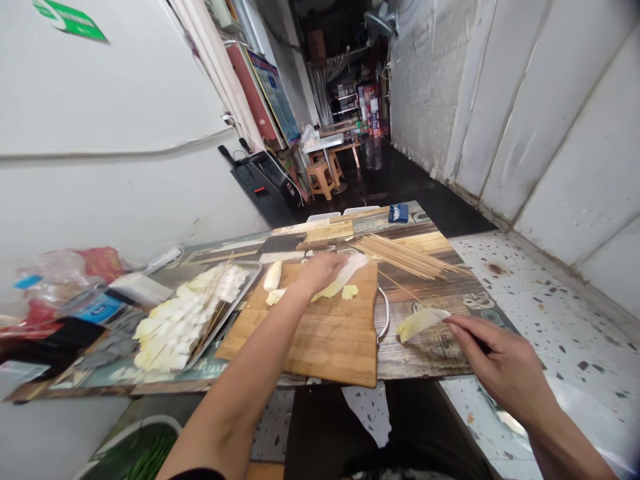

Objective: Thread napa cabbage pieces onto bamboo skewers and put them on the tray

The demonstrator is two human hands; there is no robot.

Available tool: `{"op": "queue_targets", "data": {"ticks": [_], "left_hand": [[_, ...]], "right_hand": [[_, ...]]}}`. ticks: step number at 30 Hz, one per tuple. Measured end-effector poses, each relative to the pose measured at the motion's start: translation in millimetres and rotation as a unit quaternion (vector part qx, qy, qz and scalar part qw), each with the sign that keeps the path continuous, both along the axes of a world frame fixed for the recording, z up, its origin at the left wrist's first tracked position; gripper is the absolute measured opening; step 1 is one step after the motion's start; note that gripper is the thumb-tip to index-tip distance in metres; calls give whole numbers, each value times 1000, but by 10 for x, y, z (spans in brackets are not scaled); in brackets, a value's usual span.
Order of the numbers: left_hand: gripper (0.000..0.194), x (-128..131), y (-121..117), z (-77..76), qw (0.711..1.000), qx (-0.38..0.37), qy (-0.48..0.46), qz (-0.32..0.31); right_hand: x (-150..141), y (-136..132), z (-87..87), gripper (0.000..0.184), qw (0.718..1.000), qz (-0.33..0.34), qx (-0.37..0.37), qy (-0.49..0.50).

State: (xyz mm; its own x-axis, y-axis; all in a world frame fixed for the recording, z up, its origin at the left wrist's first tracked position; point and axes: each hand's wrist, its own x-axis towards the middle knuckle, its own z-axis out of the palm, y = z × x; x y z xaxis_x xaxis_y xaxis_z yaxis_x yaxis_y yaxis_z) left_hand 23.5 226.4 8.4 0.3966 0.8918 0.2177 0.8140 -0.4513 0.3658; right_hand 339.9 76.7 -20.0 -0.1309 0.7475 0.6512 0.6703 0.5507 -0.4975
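Note:
My left hand (320, 270) reaches across the wooden cutting board (325, 333) and closes on a long pale cabbage leaf (345, 277) at the board's far edge. Small cabbage pieces (274, 275) lie beside it on the board. My right hand (493, 353) hovers at the table's right side, fingers pinched on the end of another cabbage leaf (420, 321) that rests on the table. A pile of bamboo skewers (405, 259) lies just beyond the board.
A metal tray (233, 307) on the left holds several skewered cabbage pieces (175, 320). Plastic bags and packets (65, 287) crowd the table's left end. A blue box (399, 213) sits at the far edge. A green basin (135, 453) stands below on the left.

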Motion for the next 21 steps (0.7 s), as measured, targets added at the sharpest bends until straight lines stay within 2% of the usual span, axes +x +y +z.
{"op": "queue_targets", "data": {"ticks": [4, 10, 12, 15, 18, 21], "left_hand": [[32, -2, -89, -32, 995, 28, -90, 30], [31, -112, -235, -90, 956, 26, -250, 150], [31, -181, -263, -97, 929, 11, -316, 194], [33, -275, -324, -75, 873, -43, -421, 244], [31, -301, -475, -15, 813, -117, -511, 254], [33, -227, -737, 66, 760, -165, -581, 240]], "right_hand": [[-11, 4, 10, 19, 1000, 1, 8, -1], [-70, 8, 52, 17, 1000, 23, 5, 9], [-113, 14, 69, 17, 999, 35, -1, 8], [-213, 29, 111, 18, 998, 58, -12, -8], [-346, 44, 203, 21, 997, 79, -2, -24], [-463, 55, 335, 21, 993, 110, 2, -35]]}}
